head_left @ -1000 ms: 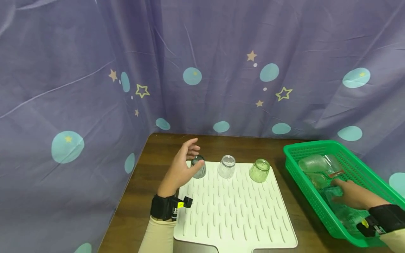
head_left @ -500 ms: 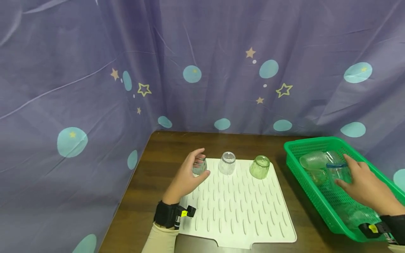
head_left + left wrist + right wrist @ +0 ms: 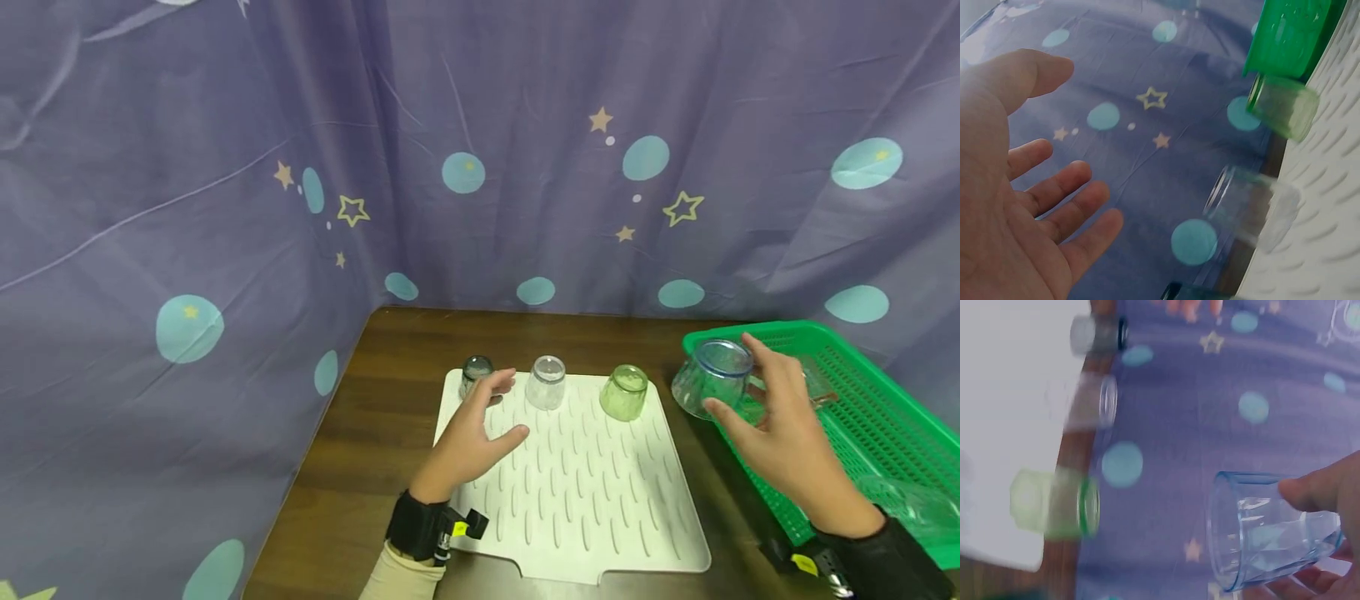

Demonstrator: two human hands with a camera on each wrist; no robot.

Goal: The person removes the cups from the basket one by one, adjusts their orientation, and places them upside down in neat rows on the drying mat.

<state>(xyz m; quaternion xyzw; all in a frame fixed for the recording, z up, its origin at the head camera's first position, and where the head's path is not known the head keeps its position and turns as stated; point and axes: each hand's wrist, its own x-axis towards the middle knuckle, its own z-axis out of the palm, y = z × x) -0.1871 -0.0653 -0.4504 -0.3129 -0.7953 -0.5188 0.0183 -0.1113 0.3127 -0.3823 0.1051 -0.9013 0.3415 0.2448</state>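
Note:
My right hand (image 3: 787, 442) grips a blue-tinted glass (image 3: 708, 387) between thumb and fingers, over the left rim of the green basket (image 3: 885, 398). In the right wrist view the thumb (image 3: 1310, 490) presses on the side of this faceted glass (image 3: 1266, 528). My left hand (image 3: 467, 442) is held over the left part of a white ridged mat (image 3: 585, 492), fingers spread and holding nothing. Along the mat's far edge stand a dark grey glass (image 3: 476, 371), partly behind the left fingers, a clear glass (image 3: 546, 385) and a green glass (image 3: 624, 393).
More clear glasses (image 3: 911, 508) lie in the basket, partly hidden by the right hand and arm. The mat lies on a dark wooden table (image 3: 337, 450). A purple curtain (image 3: 510, 233) with stars and dots hangs behind and at the left.
My right hand has lifted the blue-tinted glass out from among the others in the basket and moved it left to the rim. The left hand has shifted slightly right and nearer, staying free.

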